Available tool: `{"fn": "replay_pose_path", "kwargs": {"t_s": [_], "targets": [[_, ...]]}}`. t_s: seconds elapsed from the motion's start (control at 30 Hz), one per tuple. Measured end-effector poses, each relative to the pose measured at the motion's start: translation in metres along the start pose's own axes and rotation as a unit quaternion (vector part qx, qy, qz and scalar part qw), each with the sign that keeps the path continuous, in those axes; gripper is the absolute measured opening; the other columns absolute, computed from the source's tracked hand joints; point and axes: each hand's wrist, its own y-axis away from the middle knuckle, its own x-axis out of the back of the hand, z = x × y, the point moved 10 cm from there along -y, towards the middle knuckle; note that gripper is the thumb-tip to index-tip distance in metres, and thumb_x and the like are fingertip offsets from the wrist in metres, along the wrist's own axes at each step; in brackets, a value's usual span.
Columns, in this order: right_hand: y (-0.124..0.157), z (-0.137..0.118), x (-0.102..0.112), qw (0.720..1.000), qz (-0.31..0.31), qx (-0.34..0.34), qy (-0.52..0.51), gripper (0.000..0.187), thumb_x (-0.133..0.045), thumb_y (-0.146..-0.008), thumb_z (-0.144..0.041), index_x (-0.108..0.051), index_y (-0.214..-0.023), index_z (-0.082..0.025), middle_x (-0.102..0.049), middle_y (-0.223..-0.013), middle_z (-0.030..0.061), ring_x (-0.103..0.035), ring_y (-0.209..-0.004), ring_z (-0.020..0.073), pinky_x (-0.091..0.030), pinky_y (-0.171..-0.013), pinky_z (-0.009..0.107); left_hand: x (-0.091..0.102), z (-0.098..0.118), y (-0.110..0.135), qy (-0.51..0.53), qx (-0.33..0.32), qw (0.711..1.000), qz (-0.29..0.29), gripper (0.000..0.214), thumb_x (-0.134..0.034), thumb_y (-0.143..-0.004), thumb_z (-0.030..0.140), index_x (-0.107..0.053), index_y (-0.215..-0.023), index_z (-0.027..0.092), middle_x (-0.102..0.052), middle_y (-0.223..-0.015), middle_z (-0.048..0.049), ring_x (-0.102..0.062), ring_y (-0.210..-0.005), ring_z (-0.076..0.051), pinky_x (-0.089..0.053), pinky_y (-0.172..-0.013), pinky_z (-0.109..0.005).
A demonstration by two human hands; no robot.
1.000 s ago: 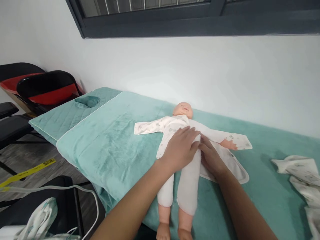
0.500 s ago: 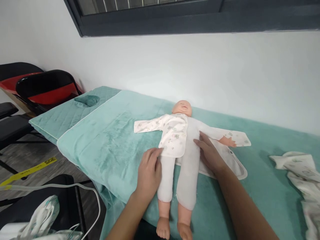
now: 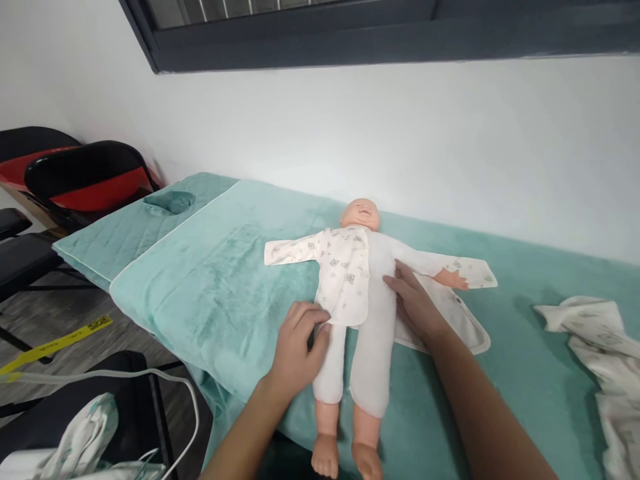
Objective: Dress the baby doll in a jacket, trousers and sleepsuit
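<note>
A baby doll (image 3: 367,333) lies on its back on the teal padded table (image 3: 210,280), head toward the wall. It wears a white printed wrap shirt (image 3: 345,273); one flap covers its chest, the other lies spread flat on the table at the right. My left hand (image 3: 297,350) is beside the doll's hip, fingers curled and pinching the lower corner of the closed flap. My right hand (image 3: 415,303) lies flat against the doll's side, on the edge of the spread flap, fingers stretched out.
More white printed clothing (image 3: 600,347) is crumpled at the table's right end. Black and red folding chairs (image 3: 85,180) stand at the far left. At the lower left lie a white cable (image 3: 170,387) and a bundle of cloth (image 3: 80,440). A white wall runs behind the table.
My left hand slid off the doll's belly down to its hip and took hold of the flap's lower corner. The right hand stayed against the doll's side.
</note>
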Motion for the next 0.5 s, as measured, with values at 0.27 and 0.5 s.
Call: {"fn": "replay_pose_path", "kwargs": {"t_s": [0.27,0.5], "targets": [[0.003,-0.003,-0.003,1.0,-0.014,0.002,-0.017,0.051,-0.076,-0.075,-0.04,-0.061,-0.123,-0.031,-0.06,-0.14,0.0019,-0.055,-0.128,0.0255,-0.049,-0.102,0.036,-0.001,-0.049,-0.002,-0.01,0.159,0.986,0.037,0.031,-0.047,-0.083,0.004,-0.061,-0.106,0.019,-0.065,-0.102,-0.0056,-0.061,-0.096,-0.019,-0.049,-0.086,-0.036],[0.004,-0.003,0.019,0.998,0.039,-0.005,0.045,0.057,-0.076,-0.075,-0.048,-0.062,-0.128,-0.034,-0.058,-0.142,-0.0001,-0.053,-0.13,0.0261,-0.051,-0.102,0.039,-0.016,-0.056,0.009,-0.013,0.164,0.984,-0.072,0.036,-0.056,-0.088,0.019,-0.058,-0.124,0.021,-0.067,-0.118,-0.0079,-0.062,-0.108,-0.022,-0.048,-0.097,-0.043]]}}
